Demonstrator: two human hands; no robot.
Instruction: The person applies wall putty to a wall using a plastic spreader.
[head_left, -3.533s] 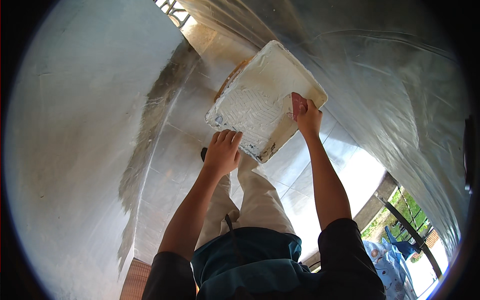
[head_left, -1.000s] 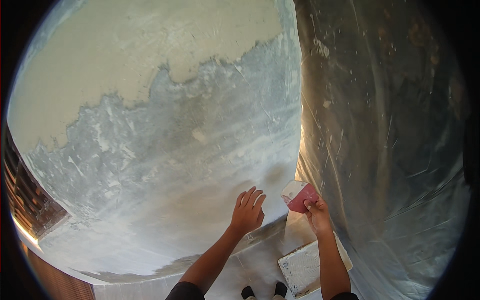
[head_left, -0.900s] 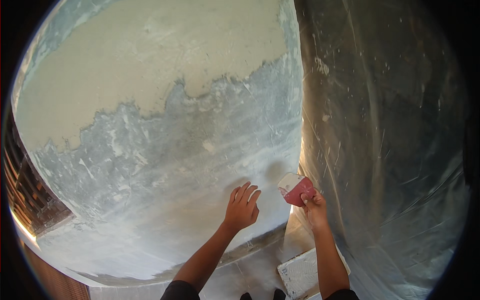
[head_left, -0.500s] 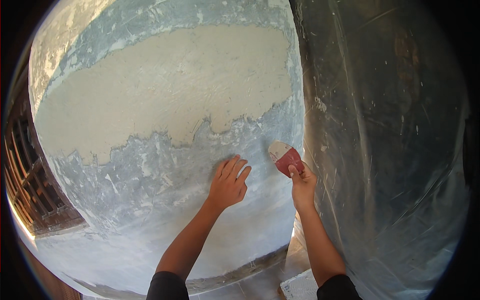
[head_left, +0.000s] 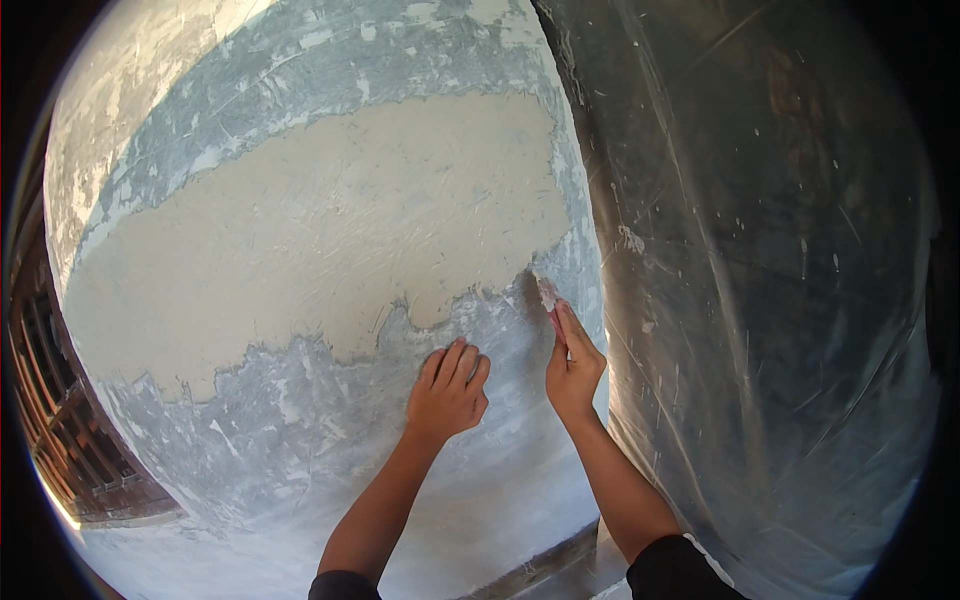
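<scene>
In front of me stands a grey-blue wall (head_left: pixel 300 430) with a broad band of wet beige putty (head_left: pixel 330 220) across its upper half; the band's lower edge is ragged. My right hand (head_left: pixel 575 370) grips a red putty scraper (head_left: pixel 547 295), seen nearly edge-on and smeared with pale putty. Its tip meets the wall at the putty's lower right edge. Below that edge, my left hand (head_left: pixel 447 395) rests on the wall with nothing in it, its fingers a little bent and apart.
Dark plastic sheeting (head_left: pixel 760 280), speckled with pale splashes, hangs beyond the wall's right edge. At the far left is a brown slatted wooden window (head_left: pixel 85 430). Dark flooring (head_left: pixel 550 570) shows below the wall.
My right hand has turned the scraper from flat-on to edge-on and brought it to the putty's edge. The view has tilted upward; my left hand stays by the wall.
</scene>
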